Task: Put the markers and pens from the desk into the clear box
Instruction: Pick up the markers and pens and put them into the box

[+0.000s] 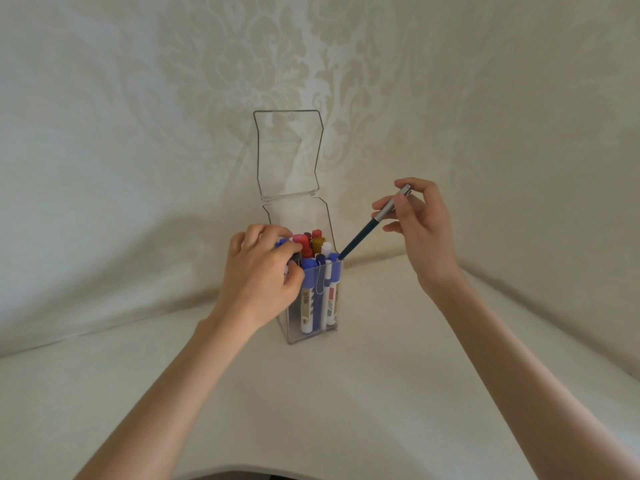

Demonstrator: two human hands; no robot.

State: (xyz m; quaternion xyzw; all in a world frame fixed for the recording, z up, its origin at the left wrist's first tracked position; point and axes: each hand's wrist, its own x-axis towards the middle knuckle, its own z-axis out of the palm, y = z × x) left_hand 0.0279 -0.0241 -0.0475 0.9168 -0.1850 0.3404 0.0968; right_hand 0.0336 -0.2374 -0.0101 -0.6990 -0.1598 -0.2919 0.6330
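Right hand point(424, 233) pinches pen point(363, 232), tip inside clear box point(295, 336).

Left hand point(263, 271), right hand point(422, 230): both bare. Forearms point(166, 386) bare to the near edge. Right thumbnail point(401, 202) short, plain.

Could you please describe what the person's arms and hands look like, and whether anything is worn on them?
Both are bare as far as the frame shows. The left arm and right arm have no sleeves showing. The left hand and right hand wear no gloves, and no rings, watch or bracelet are visible. The one nail in clear view, on the right thumb, looks short and unpainted.
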